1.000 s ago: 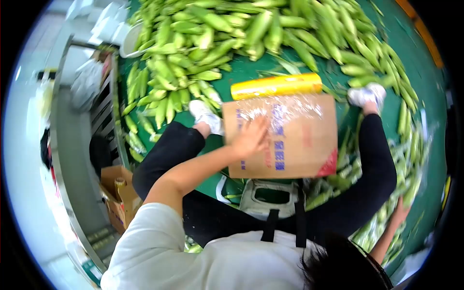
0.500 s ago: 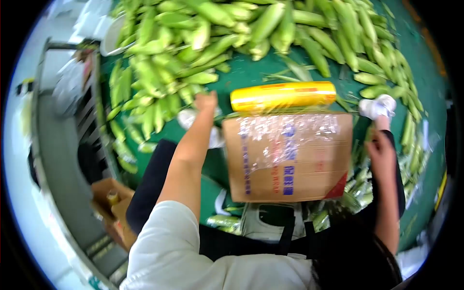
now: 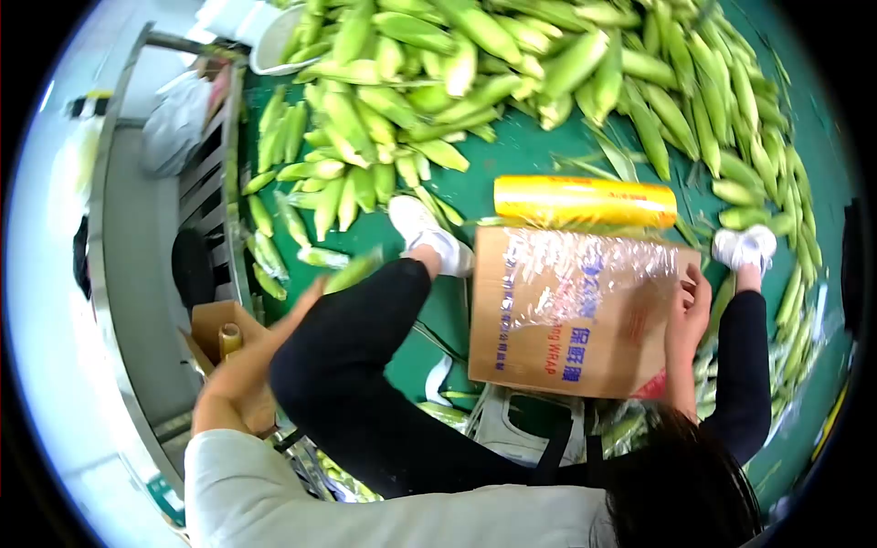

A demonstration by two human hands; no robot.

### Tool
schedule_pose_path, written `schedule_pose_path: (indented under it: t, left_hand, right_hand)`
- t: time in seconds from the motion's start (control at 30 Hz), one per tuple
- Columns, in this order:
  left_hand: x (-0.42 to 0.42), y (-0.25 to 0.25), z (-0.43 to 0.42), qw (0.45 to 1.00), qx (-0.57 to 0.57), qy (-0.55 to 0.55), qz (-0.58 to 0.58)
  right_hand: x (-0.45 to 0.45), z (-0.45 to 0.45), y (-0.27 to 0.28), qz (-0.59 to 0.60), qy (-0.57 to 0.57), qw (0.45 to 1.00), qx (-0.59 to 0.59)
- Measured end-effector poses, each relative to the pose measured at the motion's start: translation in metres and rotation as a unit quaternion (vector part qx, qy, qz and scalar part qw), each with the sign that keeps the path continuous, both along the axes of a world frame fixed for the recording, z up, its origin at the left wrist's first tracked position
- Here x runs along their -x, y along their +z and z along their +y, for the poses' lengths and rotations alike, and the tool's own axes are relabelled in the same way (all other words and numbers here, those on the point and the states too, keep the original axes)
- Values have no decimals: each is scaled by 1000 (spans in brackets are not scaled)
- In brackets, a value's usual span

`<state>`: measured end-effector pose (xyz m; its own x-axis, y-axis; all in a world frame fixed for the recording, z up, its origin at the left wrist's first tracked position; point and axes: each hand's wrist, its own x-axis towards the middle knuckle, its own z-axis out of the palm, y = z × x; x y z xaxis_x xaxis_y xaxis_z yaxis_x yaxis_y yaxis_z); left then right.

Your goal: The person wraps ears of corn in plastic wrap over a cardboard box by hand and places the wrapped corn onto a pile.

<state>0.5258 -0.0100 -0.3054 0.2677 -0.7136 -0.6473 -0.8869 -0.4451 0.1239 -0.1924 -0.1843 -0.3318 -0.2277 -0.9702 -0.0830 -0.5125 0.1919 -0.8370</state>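
Note:
My left hand [image 3: 306, 306] is closed on a green ear of corn [image 3: 354, 271], blurred by motion, beside my bent left knee. The knee hides part of that hand. At the right edge of the cardboard box [image 3: 512, 352], my right hand [image 3: 688, 310] has its fingers loosely apart and nothing visible in them. Clear plastic film [image 3: 571, 269] covers the upper part of the box top. A yellow roll of cling film [image 3: 585, 201] lies just behind the box. Beyond it spreads a big pile of corn ears in green husks [image 3: 457, 91].
Film-wrapped ears [image 3: 708, 374] lie right of the box. On the left, a metal rack [image 3: 215, 173] runs beside the green surface [image 3: 402, 320], with a small open carton [image 3: 215, 320] holding a roll. A white bucket [image 3: 274, 46] stands at the upper left.
My left hand has come back from the edge of the corn pile toward my left knee, with an ear in it. My right hand has moved left to the box edge. The view has shifted.

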Motion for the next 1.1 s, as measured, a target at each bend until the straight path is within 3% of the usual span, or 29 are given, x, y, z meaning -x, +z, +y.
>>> schedule_pose_path:
  t: [0.1,0.2,0.23,0.33,0.37,0.43,0.47,0.57,0.6,0.63,0.67,0.77,0.83,0.87,0.9,0.93,0.97,1.03,1.1]
  left_hand:
    - [5,23,145,975,-50,215,-16]
    - [27,23,262,935,-80,344,-10]
    - [36,21,290,921,-86,379,-6]
    - [57,20,339,890,-86,448,7]
    - [63,22,345,883,-78,462,9]
    - [62,24,347,878,-38,477,8]
    - [57,32,335,882,7,471,2]
    - [39,89,218,893,272,356,-34]
    - [50,127,151,883,370,286,-45]
    - [70,164,77,861,463,167,-127]
    - [91,182,15,847,515,127,-11]
    - [178,186,-109,901,389,-160,104]
    - [267,138,-165,821,422,-355,149]
    - [305,92,-181,808,412,-401,127]
    - [344,57,-186,813,387,-415,134]
    - [371,40,-191,863,315,-335,209]
    - [387,15,-202,836,317,-285,344]
    - [416,-17,-199,834,402,-200,321]
    - [435,-17,-192,863,401,-211,222]
  right_hand:
    - [-88,-33,26,-4,121,992,34]
    - [-187,-114,10,-237,163,956,-51]
    - [-222,-149,-3,-261,173,949,-50]
    - [-338,-250,-18,-144,213,966,-33]
    - [-377,-297,-67,-204,234,951,17]
    - [-417,-312,-35,-14,169,985,-15]
    - [-423,-323,-29,-20,182,983,-17]
    - [-388,-312,-30,-70,229,971,-13]
    - [-361,-291,-11,-117,221,959,-130]
    - [-333,-273,12,-169,203,935,-236]
    - [-296,-255,12,-257,214,890,-310]
    - [-190,-169,25,-189,321,902,-218]
    - [-145,-115,57,-183,404,882,-160]
    - [-128,-91,72,-185,402,881,-167]
    - [-112,-74,86,-187,404,879,-169]
    - [-89,-58,90,-192,345,908,-143]
    - [-58,-44,94,-359,256,876,-197]
    - [12,-28,79,-241,67,955,-161]
    - [63,-3,21,15,-58,974,-219]
